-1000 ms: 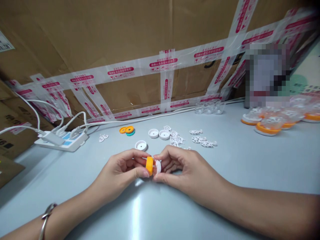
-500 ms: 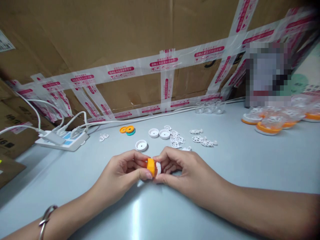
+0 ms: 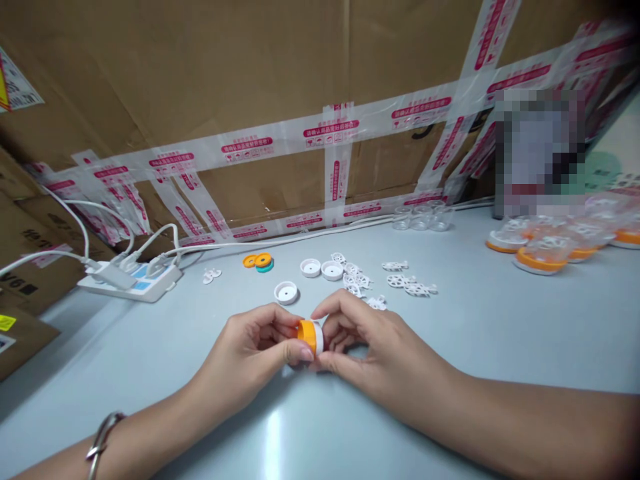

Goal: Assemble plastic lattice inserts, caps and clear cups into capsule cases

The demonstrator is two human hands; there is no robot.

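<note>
My left hand and my right hand meet over the grey table. Between their fingertips is a small round piece: an orange ring pressed against a white cap. The left thumb and fingers pinch the orange side; the right fingers pinch the white side. Both hands are closed on it, held just above the tabletop. A metal bracelet is on my left wrist.
Beyond my hands lie white caps, white spoked wheels, and orange and teal rings. Clear cups stand at the back, finished orange-based pieces at right, a power strip at left. A taped cardboard wall backs the table.
The orange ring and the white cap have closed together between my fingers. Both hands have shifted slightly right, and the view has moved a little.
</note>
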